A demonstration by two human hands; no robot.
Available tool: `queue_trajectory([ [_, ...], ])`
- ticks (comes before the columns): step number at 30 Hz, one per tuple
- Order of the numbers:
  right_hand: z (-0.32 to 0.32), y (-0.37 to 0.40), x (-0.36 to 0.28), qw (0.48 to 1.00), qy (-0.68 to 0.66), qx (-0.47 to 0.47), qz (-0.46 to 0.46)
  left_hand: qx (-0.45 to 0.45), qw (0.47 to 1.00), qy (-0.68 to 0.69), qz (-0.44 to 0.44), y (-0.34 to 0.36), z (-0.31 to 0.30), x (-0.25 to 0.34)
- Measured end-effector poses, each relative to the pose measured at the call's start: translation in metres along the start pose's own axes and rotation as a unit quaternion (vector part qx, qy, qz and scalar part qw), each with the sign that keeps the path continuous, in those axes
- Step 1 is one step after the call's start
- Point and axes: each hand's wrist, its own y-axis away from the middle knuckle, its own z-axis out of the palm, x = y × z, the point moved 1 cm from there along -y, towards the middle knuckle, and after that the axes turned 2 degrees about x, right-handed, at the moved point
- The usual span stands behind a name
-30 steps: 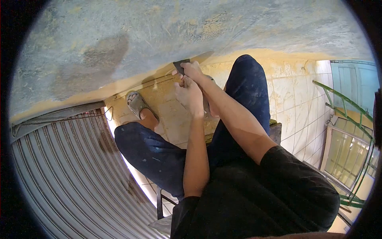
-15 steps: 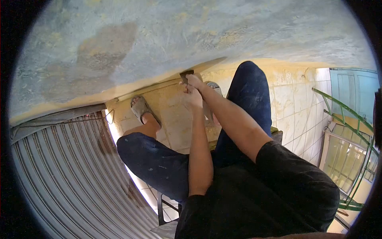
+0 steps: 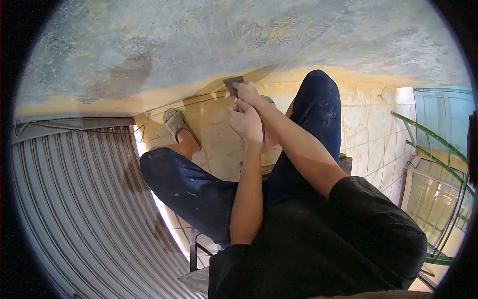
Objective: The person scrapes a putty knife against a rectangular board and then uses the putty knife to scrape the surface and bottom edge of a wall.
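Note:
Both of my hands are together low in front of the wall [image 3: 209, 40], closed around one scraper [image 3: 232, 86] with a flat dark blade. My right hand [image 3: 248, 93] is the nearer to the blade, its fingers right behind it. Below it, my left hand [image 3: 246, 122] wraps the lower part, so the handle is hidden in the fingers. The blade points up at the yellow strip along the wall's foot. Grey-blue and yellow patches cover the wall above.
My knees are spread, with sandals [image 3: 177, 124] on the stained tiled floor [image 3: 214, 144]. A corrugated metal shutter [image 3: 89, 199] stands at left. On the right are a green metal frame [image 3: 433, 134], a light blue door [image 3: 443, 109] and a framed glazed panel [image 3: 430, 197].
My hands and the scraper have risen slightly in view, and more of the blade shows. My head view has shifted a little; the hand shadow on the wall is smaller and lower.

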Motion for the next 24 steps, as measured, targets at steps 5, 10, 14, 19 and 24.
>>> queue_trajectory([
  [5,-0.003,0.006,-0.046,0.979,-0.096,0.053,0.171,0.009,0.999,-0.002,0.036,-0.007,0.003,0.009],
  [10,0.002,-0.002,-0.035,0.974,-0.133,0.071,0.171,0.011,0.999,-0.042,0.032,-0.010,0.004,0.009],
  [14,0.001,-0.006,-0.038,0.965,-0.138,0.076,0.209,0.011,0.999,-0.036,0.029,-0.013,0.005,0.018],
  [19,0.001,-0.011,-0.036,0.966,-0.136,0.082,0.203,0.014,0.999,-0.025,0.031,-0.018,0.007,0.016],
  [24,0.006,-0.006,-0.033,0.966,-0.194,0.077,0.153,0.000,0.999,-0.038,0.009,-0.018,0.007,0.010],
])
